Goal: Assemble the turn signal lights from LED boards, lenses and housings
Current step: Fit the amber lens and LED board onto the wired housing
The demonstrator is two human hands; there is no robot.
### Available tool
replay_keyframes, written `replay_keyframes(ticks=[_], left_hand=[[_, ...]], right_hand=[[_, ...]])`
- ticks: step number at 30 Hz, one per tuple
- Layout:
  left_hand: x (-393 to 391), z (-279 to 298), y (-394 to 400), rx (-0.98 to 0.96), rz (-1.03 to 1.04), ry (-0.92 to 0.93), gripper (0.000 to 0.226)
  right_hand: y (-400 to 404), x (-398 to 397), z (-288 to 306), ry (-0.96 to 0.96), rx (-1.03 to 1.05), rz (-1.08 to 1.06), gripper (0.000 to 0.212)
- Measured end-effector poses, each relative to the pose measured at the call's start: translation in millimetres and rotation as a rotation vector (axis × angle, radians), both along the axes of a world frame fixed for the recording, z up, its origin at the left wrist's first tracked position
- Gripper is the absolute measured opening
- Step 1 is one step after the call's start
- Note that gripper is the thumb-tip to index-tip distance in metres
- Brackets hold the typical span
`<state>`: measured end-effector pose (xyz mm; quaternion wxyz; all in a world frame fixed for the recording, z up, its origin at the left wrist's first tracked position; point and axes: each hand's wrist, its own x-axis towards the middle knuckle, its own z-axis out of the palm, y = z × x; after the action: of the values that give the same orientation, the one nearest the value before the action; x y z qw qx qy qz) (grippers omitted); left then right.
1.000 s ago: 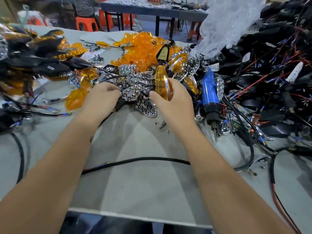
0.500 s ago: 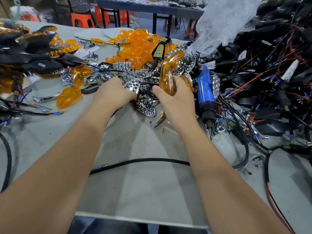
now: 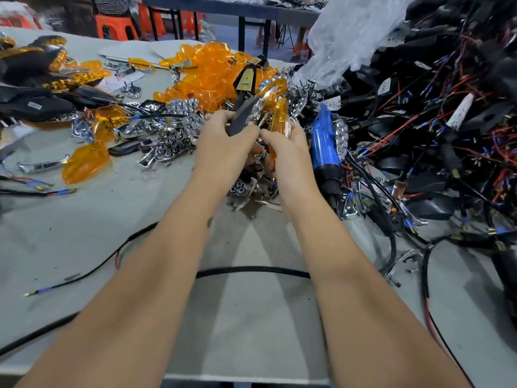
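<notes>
My left hand (image 3: 223,144) grips a black housing (image 3: 242,114) with a chrome reflector at its top, held up above the pile. My right hand (image 3: 285,152) holds an amber lens (image 3: 281,114) on edge, right beside the housing; the two hands touch at the fingertips. Chrome reflectors (image 3: 173,135) lie heaped just left of my hands. Loose amber lenses (image 3: 212,68) are piled behind them. A single amber lens (image 3: 85,163) lies apart on the table (image 3: 84,219) to the left.
A blue electric screwdriver (image 3: 324,147) lies right of my right hand. Black housings with red and blue wires (image 3: 433,121) fill the right side. Finished lights (image 3: 36,77) sit far left. A black cable (image 3: 251,270) crosses under my forearms. A clear plastic bag (image 3: 355,37) rises behind.
My left hand has left the reflector heap and lifted a black housing. It moved right to meet my right hand, which still holds the amber lens.
</notes>
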<state>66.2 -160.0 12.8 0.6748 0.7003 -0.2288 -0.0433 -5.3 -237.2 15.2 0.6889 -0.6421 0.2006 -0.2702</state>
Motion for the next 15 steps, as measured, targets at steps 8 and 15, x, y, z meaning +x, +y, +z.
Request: replay_keyframes(ticks=[8, 15], left_hand=[[3.1, -5.5, 5.4, -0.242, -0.223, 0.31, 0.025], [3.6, -3.5, 11.7, -0.26, -0.31, 0.441, 0.028]], right_hand=[[-2.4, 2.7, -3.1, 0.055, -0.049, 0.044, 0.028], [4.3, 0.6, 1.7, 0.057, -0.06, 0.032, 0.026]])
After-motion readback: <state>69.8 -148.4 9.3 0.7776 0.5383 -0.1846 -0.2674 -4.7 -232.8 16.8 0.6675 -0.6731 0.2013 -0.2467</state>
